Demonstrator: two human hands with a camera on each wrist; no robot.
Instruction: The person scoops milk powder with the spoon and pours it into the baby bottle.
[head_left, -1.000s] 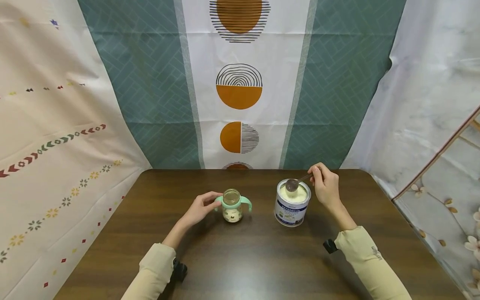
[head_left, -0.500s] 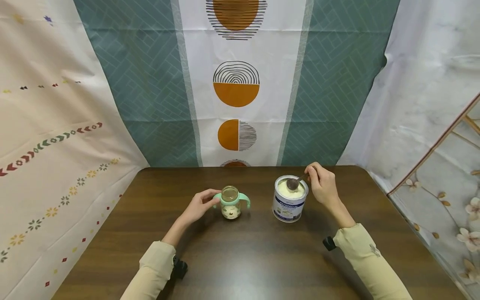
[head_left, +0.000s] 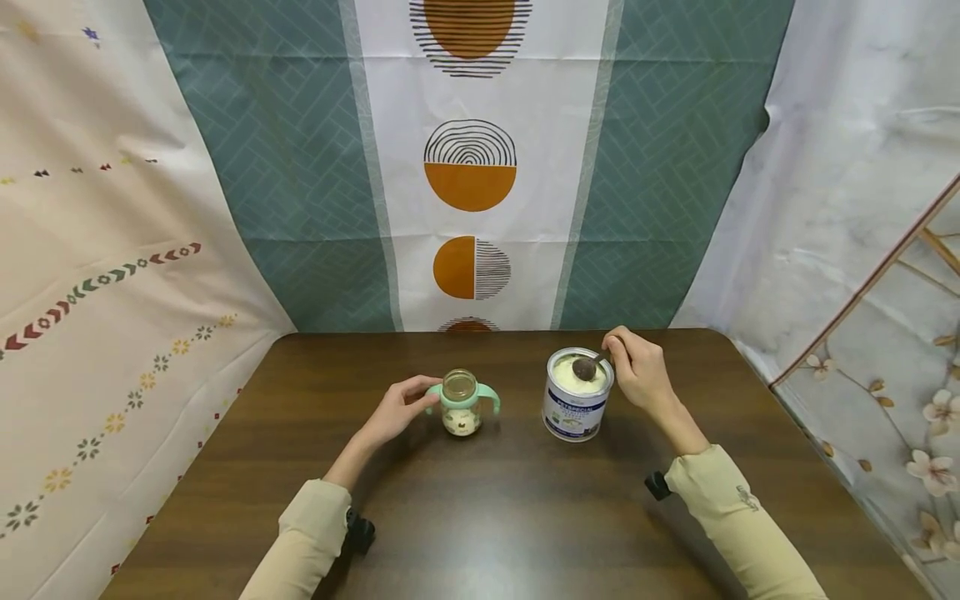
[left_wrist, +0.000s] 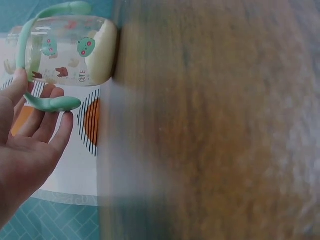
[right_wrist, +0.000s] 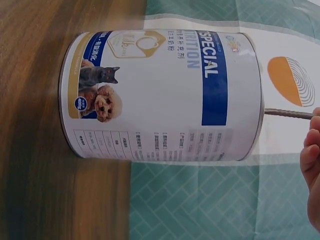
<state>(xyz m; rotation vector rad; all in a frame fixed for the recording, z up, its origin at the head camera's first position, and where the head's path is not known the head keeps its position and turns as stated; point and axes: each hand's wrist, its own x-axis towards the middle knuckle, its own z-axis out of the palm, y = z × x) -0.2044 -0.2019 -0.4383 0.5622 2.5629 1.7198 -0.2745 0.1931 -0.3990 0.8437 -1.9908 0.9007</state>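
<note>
A clear baby bottle with a mint-green two-handled collar stands uncapped on the table, pale powder lying in its bottom. My left hand holds its left handle, thumb on the upper part and fingers curled behind, as the left wrist view shows. To the right stands an open white and blue tin of pale milk powder, a cat and a dog printed on its label. My right hand pinches a spoon by its thin handle. The spoon's dark round bowl is inside the tin's mouth, over the powder.
Both things stand toward the far side of a dark brown wooden table. A green and white patterned cloth hangs behind it, with pale printed cloths at left and right. Each wrist carries a small black camera.
The spoon's bowl has shifted right and back within the tin's mouth. My left hand stays on the bottle's handle. The head view has shifted slightly.
</note>
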